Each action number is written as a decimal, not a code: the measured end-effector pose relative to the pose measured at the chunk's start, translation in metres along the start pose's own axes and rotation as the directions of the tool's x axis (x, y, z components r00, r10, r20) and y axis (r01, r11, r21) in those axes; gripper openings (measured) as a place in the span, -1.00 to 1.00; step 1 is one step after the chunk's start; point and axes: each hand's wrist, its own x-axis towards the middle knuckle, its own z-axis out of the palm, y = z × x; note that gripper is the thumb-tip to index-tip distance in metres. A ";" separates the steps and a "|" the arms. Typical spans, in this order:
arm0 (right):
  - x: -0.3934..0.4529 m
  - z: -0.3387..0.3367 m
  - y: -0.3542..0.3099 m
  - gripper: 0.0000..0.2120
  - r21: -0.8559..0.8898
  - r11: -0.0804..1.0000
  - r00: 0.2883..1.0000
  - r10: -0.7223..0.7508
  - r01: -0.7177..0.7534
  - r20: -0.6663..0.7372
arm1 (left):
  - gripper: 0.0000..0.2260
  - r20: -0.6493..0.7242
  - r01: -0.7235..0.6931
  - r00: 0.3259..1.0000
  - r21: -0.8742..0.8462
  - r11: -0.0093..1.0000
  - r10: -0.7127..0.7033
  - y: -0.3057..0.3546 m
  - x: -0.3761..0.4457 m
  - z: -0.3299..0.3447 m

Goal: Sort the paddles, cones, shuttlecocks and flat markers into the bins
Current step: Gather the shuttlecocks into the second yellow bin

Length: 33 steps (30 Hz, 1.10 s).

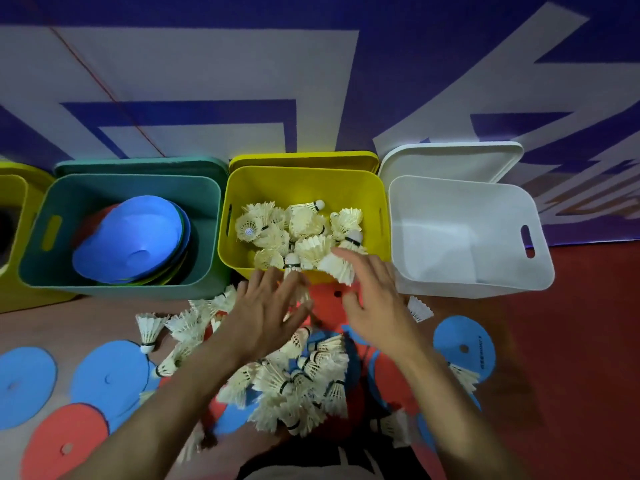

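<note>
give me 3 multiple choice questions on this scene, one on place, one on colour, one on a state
1. Where are the sorted shuttlecocks?
A. teal bin
B. yellow bin
C. white bin

2. What colour is the top marker in the teal bin?
A. blue
B. red
C. green

3. How does the white bin stand?
A. shut with its lid
B. full of cones
C. open and empty

Answers:
1 B: they lie in the yellow bin, between the other two.
2 A: the top marker is blue.
3 C: its bare floor shows, and its lid leans behind it.
</note>
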 end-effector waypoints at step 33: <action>0.067 0.056 0.012 -0.61 -0.268 0.946 0.974 -0.138 0.183 0.178 | -0.49 0.104 0.086 0.990 0.040 0.996 -0.090 -0.091 0.083 -0.027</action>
